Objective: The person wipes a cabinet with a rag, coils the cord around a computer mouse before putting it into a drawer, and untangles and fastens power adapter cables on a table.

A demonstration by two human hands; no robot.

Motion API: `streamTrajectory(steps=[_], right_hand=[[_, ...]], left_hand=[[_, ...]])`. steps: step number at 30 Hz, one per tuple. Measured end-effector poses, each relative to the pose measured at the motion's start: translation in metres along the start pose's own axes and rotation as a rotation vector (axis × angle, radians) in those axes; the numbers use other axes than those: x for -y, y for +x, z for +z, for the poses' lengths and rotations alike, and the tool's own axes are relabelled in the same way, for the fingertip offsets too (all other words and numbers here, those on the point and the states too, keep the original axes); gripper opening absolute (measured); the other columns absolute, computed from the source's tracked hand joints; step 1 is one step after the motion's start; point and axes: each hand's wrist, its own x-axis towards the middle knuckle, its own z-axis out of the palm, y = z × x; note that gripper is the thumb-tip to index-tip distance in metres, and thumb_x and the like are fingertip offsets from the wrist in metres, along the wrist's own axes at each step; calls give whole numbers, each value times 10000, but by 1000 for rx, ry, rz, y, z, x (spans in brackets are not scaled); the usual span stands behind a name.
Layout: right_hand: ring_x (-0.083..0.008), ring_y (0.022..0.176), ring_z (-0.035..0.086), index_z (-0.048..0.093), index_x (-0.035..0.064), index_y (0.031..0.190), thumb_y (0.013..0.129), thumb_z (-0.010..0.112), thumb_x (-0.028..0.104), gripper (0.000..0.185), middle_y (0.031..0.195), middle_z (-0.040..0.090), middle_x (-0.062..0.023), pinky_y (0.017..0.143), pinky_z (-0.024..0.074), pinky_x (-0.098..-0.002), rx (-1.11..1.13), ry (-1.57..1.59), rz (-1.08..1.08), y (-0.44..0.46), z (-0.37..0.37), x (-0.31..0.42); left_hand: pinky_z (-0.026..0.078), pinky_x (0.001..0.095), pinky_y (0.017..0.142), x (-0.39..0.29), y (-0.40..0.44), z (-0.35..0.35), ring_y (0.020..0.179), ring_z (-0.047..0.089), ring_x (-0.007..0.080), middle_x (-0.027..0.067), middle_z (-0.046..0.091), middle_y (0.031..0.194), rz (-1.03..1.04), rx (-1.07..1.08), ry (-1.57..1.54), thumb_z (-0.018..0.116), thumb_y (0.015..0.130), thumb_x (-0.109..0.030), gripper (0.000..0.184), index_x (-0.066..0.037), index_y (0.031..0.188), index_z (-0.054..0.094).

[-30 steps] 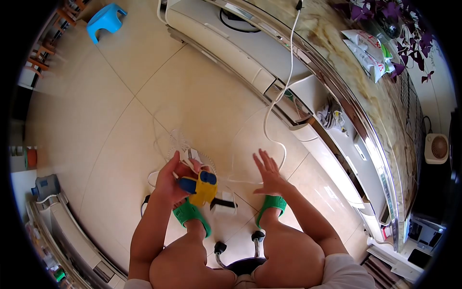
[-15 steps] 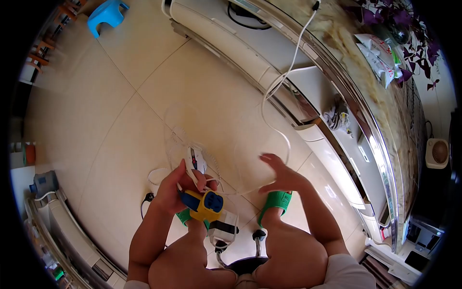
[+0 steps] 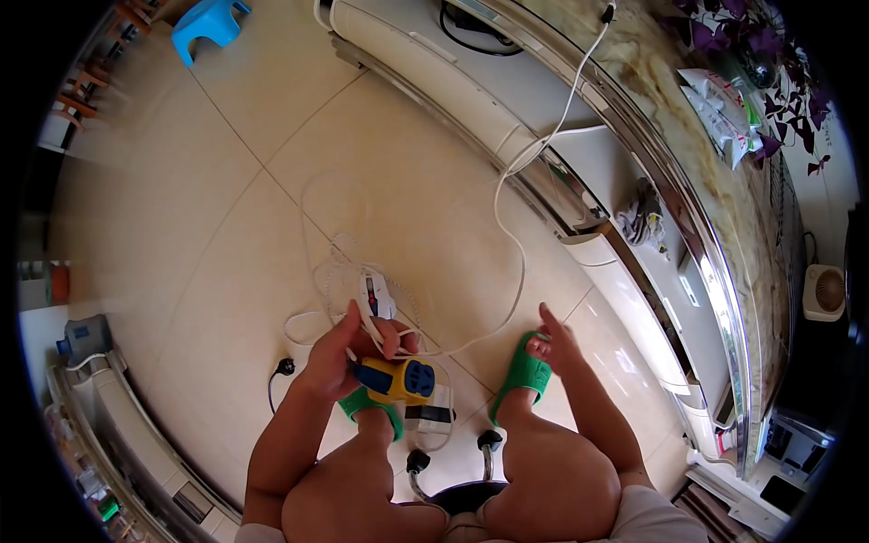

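My left hand [image 3: 339,353] is closed around loops of white cable [image 3: 484,337], which trails off to the right over the floor tiles. Just below its fingers is a yellow and blue power socket [image 3: 398,380]; whether the hand grips it too is unclear. A white power strip [image 3: 377,297] lies just beyond these fingers, with thin coils of cord around it. Beneath the socket is a white box with a dark band [image 3: 428,416]. My right hand [image 3: 563,348] is beside my right green slipper [image 3: 523,376], thumb raised, open, with nothing visible in it.
A black plug [image 3: 286,366] lies on the floor to the left. A white cabinet with open drawers [image 3: 625,312] and a marbled top runs along the right. At the upper left stands a blue stool [image 3: 206,29]. Chair legs [image 3: 489,441] show between my knees.
My right hand has moved right and toward me, away from the cable, and its spread fingers have turned. My left hand still holds the cable; the socket has shifted slightly right.
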Motion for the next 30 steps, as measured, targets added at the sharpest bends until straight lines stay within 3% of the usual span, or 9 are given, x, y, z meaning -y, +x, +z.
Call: streamTrajectory(steps=[3,7,10,12,13,20,26,28,30], right_hand=[[-400,1172,487,274,1,1386,814,556,642,904,1304,420,-286,973,370,-618,381,441,446,-9,36,-8],[-444,1234,426,365,-9,1312,862,519,595,769,1310,427,-304,1008,319,-637,600,635,495,-20,80,10],[-358,1058,553,451,2,1161,921,507,486,543,1114,555,-223,910,450,-539,743,626,380,-12,92,24],[-220,737,563,434,28,1095,936,535,404,421,849,555,-97,664,502,-375,896,726,375,12,102,19],[-134,566,446,471,57,981,948,536,336,288,626,391,5,508,398,-278,829,626,307,10,101,24],[-139,511,443,441,93,854,973,451,268,212,566,336,19,499,388,-288,704,303,34,-32,99,48],[-145,502,458,429,81,827,973,420,288,253,588,414,-7,499,403,-298,740,-122,-268,-50,100,62],[-133,522,481,424,57,825,983,402,314,301,605,450,-22,515,410,-291,690,-432,-297,-64,105,68],[-211,548,551,446,6,870,983,394,304,323,637,533,-97,538,438,-338,638,-701,-422,-75,106,72]], left_hand=[[389,371,927,4,3,2,1026,506,266,162,556,993,-21,51,33,181,971,-569,701,-31,742,569],[390,354,930,11,7,8,1017,514,247,156,568,1020,-154,76,40,188,968,-580,695,-35,759,565],[390,331,932,29,16,1,1012,520,231,148,574,1057,-263,35,1,184,974,-570,684,-35,778,563],[388,328,938,38,22,-1,1029,512,228,132,573,1037,-309,29,29,186,984,-547,668,-35,774,559],[387,343,943,36,24,4,1036,503,224,125,570,1010,-286,15,-20,213,995,-516,624,-41,767,548],[443,396,939,36,41,-8,1125,500,216,145,567,1036,-26,-276,54,268,1002,-477,541,-58,770,520],[478,426,940,38,66,-8,1172,526,225,152,569,1205,-99,-322,85,384,988,-429,439,-38,1145,506],[484,350,896,42,75,-3,1087,565,174,97,593,1182,-71,-313,181,417,977,-444,505,-54,1296,449],[476,307,879,45,82,-3,1051,575,154,75,600,1191,-87,-302,205,434,975,-432,538,-59,1362,411]])
